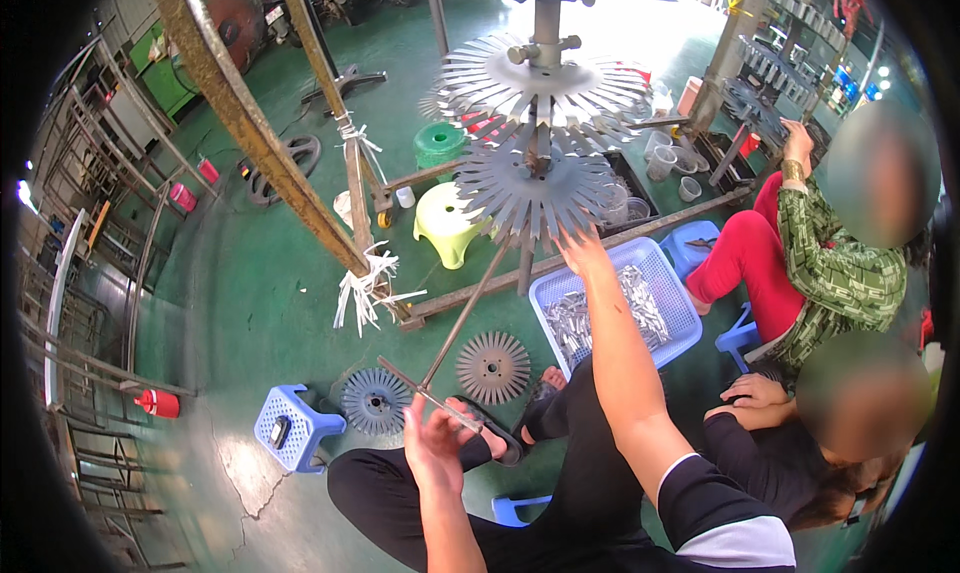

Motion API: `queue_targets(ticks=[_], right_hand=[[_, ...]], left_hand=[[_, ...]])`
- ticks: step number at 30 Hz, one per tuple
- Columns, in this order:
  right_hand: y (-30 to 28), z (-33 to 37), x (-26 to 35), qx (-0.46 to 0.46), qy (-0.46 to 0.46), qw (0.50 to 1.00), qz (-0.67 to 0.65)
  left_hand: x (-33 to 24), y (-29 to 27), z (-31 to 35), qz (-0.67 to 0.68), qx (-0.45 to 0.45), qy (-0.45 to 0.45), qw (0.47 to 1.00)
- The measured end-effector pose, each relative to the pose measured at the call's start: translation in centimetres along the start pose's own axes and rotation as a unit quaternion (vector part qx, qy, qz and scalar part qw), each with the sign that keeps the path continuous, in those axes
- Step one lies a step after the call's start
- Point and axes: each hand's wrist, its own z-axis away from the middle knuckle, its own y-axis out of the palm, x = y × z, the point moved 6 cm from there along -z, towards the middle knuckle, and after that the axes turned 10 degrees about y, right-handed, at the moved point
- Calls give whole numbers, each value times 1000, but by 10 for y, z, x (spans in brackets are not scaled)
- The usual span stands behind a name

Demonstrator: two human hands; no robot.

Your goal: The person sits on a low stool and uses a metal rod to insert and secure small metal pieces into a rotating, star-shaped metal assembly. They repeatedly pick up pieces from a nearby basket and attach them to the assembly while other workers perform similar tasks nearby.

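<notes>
My right hand [582,255] reaches up to the near rim of a slotted metal disc [535,185], its fingers closed at the blade tips and partly hidden there. This disc is on an upright shaft, below a similar, shinier disc [545,78]. My left hand [437,455] is low in front of me, palm up and fingers apart, against the crossbar of a long T-handle rod [455,338]. That rod slants up toward the underside of the lower disc. Under my right forearm stands a blue plastic basket [683,345] full of small silvery metal pieces [640,305].
Two loose slotted discs, one bluish [377,401] and one grey [493,367], lie on the green floor. A blue stool [295,428] carries a small dark object. Rusty frame posts [260,123] and a yellow-green stool [450,228] stand ahead. Two people sit at the right, one in patterned sleeves [840,273].
</notes>
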Motion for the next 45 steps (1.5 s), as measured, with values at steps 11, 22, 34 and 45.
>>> queue_targets(ticks=[11, 22, 34, 45], right_hand=[[22, 9, 3, 50, -14, 998, -17], [7, -2, 5, 23, 7, 996, -87], [5, -4, 0, 3, 7, 999, -47], [11, 2, -3, 26, 8, 998, -49]], left_hand=[[-36, 41, -44, -169, 123, 128, 970], [-59, 67, -30, -520, 250, 377, 725], [-48, 56, -19, -379, 190, 286, 859], [17, 28, 1, 198, 5, -204, 959]])
